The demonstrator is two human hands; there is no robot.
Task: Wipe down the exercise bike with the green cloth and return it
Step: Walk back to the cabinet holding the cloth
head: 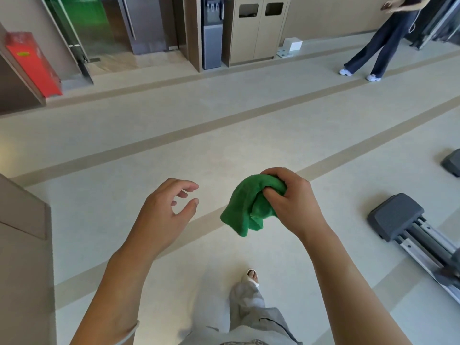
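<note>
My right hand [291, 200] grips the bunched green cloth [246, 207], which hangs down from my fist above the pale floor. To its left, my left hand [169, 210] hovers with fingers loosely spread and holds nothing, a short gap away from the cloth. The grey foot and metal rail of an exercise machine [398, 217] lie on the floor at the right edge. Most of that machine is out of view.
A brown counter corner [25, 232] stands close at the left. Across the striped floor are a water dispenser [211, 33], a two-slot bin cabinet [258, 28] and a red box [32, 63]. Another person [383, 43] stands at the far right. A second grey machine foot [451, 161] sits at right.
</note>
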